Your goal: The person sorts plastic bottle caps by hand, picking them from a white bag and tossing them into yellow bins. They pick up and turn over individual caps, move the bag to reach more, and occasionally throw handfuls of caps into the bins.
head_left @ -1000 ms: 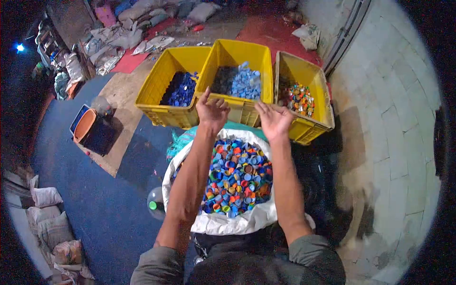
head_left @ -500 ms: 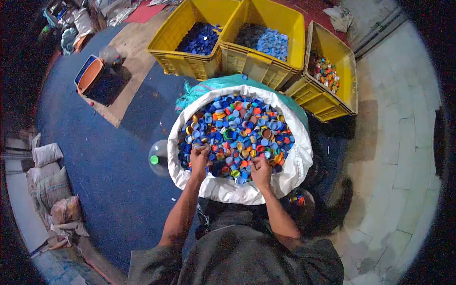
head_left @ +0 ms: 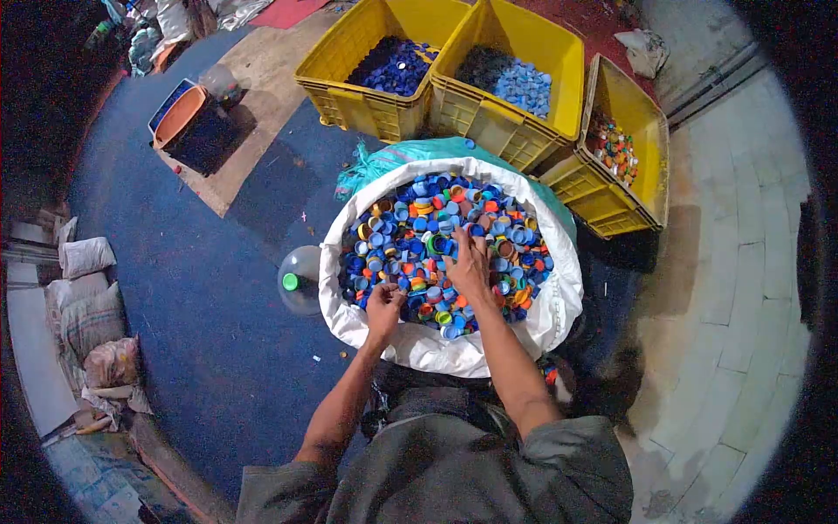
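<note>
A white sack with its rim rolled outward stands right in front of me, filled with loose plastic bottle caps in blue, orange, red, yellow and green. Over the near left part of the caps is my left hand, its fingers curled together; whatever they hold is too small to make out. My right hand reaches further in, near the middle of the heap. Its fingers are apart and their tips are at the caps, close to a green one.
Beyond the sack stand three yellow crates: one with dark blue caps, one with light blue caps and a tilted one with mixed caps. A teal sack lies between. A clear bottle and orange-rimmed container are left.
My right hand has moved forward to the middle of the caps, and its fingers have spread. My left hand has drawn slightly back toward the near rim. The view has shifted a little.
</note>
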Motion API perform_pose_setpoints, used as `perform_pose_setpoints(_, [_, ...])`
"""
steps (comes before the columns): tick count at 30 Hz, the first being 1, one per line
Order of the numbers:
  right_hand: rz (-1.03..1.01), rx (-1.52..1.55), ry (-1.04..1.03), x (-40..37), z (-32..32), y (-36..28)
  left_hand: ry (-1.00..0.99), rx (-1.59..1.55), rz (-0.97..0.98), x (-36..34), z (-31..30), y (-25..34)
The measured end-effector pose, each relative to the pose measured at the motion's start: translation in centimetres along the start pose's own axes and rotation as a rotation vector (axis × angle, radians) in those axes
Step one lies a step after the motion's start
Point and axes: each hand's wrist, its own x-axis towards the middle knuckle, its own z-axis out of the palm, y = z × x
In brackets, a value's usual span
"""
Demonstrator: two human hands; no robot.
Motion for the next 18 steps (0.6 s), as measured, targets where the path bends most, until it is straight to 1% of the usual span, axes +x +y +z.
perform_pose_setpoints(2, [-0.024, -0.086, -0.028, 0.5, 1.3, 1.0, 0.041, 0.095, 0.037, 0.5, 0.5, -0.6])
perform_pose_setpoints(3, [-0.019, -0.108, -0.021, 0.6, 1.3, 0.8, 0.041, 0.054, 0.075, 0.3, 0.8, -0.3])
perform_pose_setpoints(6, [-0.003, -0.09, -0.057, 0.7, 1.5, 1.1, 0.038, 0.176, 0.136, 0.8, 1.5, 0.7])
perform_pose_setpoints(9, [-0.075, -0.021, 0.028, 0.4, 1.3, 1.0, 0.02, 0.218, 0.241, 1.2, 2.3, 2.7])
perform_pose_setpoints(12, [-0.008, 0.114, 0.079, -0.6, 0.0, 0.5, 0.06, 0.346, 0.311, 2.5, 3.0, 3.2])
perform_pose_setpoints(15, [0.191, 0.623, 0.177, -2.7, 0.4, 0.5, 0.16, 0.471, 0.447, 5.2, 3.0, 1.2])
perform_pose_setpoints(18, [0.546, 1.215, 0.048, -5.1, -1.9, -0.1, 0.178, 0.596, 0.43, 5.7, 2.6, 3.2])
